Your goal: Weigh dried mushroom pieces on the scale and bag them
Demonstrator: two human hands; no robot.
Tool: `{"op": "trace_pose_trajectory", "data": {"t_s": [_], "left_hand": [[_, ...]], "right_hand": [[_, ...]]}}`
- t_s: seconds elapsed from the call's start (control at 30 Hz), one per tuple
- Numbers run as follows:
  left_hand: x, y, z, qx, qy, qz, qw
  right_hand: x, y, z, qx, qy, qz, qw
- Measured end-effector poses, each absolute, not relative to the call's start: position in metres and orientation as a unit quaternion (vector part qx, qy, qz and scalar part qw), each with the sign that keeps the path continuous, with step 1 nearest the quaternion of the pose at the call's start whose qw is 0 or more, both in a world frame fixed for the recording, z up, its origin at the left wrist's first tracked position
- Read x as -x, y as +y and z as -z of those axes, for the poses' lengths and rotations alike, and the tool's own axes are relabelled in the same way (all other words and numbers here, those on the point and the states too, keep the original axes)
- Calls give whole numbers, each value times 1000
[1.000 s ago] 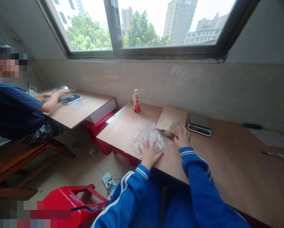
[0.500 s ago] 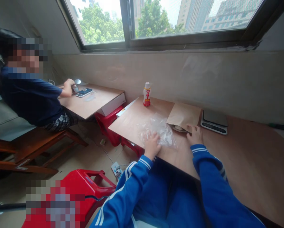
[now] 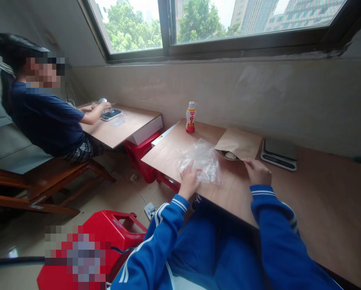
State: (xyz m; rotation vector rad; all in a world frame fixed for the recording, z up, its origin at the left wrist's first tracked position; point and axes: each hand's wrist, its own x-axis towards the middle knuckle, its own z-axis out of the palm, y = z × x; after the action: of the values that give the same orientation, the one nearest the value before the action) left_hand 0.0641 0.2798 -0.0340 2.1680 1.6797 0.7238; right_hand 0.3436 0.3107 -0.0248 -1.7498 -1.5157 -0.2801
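Clear plastic bags [image 3: 206, 161] lie crumpled in a pile on the table in front of me. On their near edge rests my left hand [image 3: 189, 180], fingers apart and touching the film. To the right is a brown paper bag [image 3: 242, 141], lying flat with its mouth towards me. Something pale and rounded [image 3: 229, 155] shows inside the mouth, but I cannot make out what it is. My right hand [image 3: 259, 172] pinches the bag's near right corner between thumb and fingers.
A red and white drink bottle [image 3: 191, 117] stands at the table's far left. Right of the paper bag lies a flat grey device [image 3: 279, 155]. A person in a navy shirt [image 3: 47, 121] sits at another table, hands over a phone [image 3: 110, 115]. A red stool [image 3: 120, 229] stands at lower left.
My right hand has shifted right and now pinches the paper bag's corner, whose mouth gapes more. My left hand has drawn back slightly on the plastic bags. The view has moved a little.
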Motion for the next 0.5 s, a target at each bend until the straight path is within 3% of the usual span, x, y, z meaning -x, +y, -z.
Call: {"op": "trace_pose_trajectory", "data": {"t_s": [0.3, 0.5], "left_hand": [[-69, 279, 12, -751, 567, -286, 180], [-84, 271, -28, -741, 507, -357, 257]], "right_hand": [[-349, 272, -88, 712, -525, 198, 421], [-365, 251, -122, 703, -554, 52, 443]]}}
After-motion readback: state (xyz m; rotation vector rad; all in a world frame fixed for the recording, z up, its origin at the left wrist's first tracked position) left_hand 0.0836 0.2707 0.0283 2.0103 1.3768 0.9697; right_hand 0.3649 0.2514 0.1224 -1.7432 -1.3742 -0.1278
